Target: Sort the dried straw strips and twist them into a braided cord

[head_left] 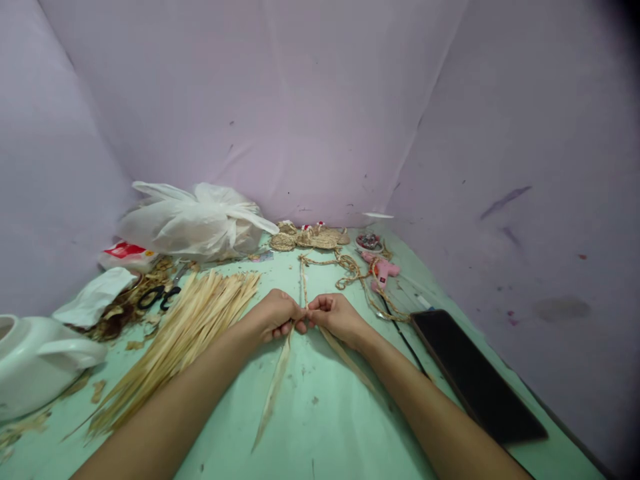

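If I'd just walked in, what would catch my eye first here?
Probably the left hand and right hand, meeting mid-picture with fingertips pinching a twisted cord. Next, the bundle of pale strips fanned out on the left, and the dark flat slab on the right. Behind the bundle sits a puffy white plastic bag.

Left of the left hand (281,316), the green surface (340,420) carries pale strips (193,343) and a white jug (37,373); right of the right hand (334,316), a dark slab (475,380).
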The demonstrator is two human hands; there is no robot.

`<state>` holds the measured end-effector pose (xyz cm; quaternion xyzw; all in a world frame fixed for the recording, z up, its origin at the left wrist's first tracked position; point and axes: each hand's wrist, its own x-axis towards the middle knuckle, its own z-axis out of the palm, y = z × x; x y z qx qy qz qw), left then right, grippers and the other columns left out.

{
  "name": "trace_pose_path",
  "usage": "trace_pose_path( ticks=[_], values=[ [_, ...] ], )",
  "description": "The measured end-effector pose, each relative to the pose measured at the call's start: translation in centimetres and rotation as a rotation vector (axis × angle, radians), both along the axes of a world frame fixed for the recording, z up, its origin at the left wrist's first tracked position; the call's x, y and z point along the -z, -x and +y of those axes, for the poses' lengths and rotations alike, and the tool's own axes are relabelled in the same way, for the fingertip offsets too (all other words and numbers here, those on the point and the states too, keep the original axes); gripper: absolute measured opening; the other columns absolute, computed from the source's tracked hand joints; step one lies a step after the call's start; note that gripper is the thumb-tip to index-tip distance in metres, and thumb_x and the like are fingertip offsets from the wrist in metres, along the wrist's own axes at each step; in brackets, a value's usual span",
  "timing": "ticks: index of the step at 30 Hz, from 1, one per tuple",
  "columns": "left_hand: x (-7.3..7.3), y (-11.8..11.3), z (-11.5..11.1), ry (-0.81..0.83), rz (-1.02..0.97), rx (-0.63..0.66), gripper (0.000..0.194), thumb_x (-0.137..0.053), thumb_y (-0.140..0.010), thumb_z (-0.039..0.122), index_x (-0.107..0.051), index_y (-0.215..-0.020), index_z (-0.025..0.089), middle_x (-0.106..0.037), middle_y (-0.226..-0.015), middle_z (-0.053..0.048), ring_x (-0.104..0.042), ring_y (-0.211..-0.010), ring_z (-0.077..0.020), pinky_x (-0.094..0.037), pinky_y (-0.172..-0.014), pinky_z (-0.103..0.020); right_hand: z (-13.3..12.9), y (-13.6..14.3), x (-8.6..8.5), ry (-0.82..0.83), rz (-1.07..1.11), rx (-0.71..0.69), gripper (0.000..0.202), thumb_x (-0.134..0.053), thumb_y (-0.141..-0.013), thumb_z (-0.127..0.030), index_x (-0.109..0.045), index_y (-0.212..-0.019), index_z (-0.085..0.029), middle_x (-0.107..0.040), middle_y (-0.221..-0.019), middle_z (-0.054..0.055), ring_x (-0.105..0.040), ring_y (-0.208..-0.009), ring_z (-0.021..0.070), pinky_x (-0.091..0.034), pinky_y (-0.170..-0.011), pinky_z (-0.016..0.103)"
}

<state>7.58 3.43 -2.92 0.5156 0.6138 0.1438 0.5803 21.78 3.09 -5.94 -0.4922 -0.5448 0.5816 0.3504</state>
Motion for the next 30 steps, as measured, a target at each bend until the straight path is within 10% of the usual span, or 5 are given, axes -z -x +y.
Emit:
trace_pose_path(
  ticks=[10,21,30],
  values=[
    [1.0,-0.8,-0.5,-0.231,-0.001,-0.071,0.011,-0.050,-0.053,0.014,-0.046,-0.043,0.014,-0.029,-0.033,0.007,-0.021,-0.034,-0.0040,-0.012,-0.037,-0.021,0.1,0.0,1.8,-0.163,-0.184,-0.018,0.007,-0.051,-0.060,-0.014,-0.058,-0.063,-0.014,-0.061,-0.056,0.000,-0.053,-0.053,0.0106,-0.037,-0.049,0.019],
    [1.9,-0.9,-0.5,-0.340,0.016,-0.068,0.014,-0.045,-0.050,0.012,-0.040,-0.037,0.015,-0.023,-0.035,0.007,-0.021,-0.038,-0.0048,-0.013,-0.039,-0.021,-3.3,1.3,-3.0,-0.492,-1.130,-0.024,0.021,-0.048,-0.070,-0.020,-0.069,-0.070,-0.017,-0.067,-0.069,0.010,-0.060,-0.063,0.0190,-0.033,-0.052,0.026],
    [1.0,-0.2,-0.9,-0.175,-0.127,-0.150,0.005,-0.052,-0.050,0.014,-0.052,-0.046,0.012,-0.031,-0.032,0.007,-0.020,-0.031,-0.0032,-0.012,-0.035,-0.020,-5.8,3.5,-4.3,-0.516,-1.234,-0.247,0.022,-0.046,-0.071,-0.011,-0.066,-0.081,-0.012,-0.066,-0.078,0.012,-0.060,-0.064,0.0174,-0.035,-0.053,0.024]
  ],
)
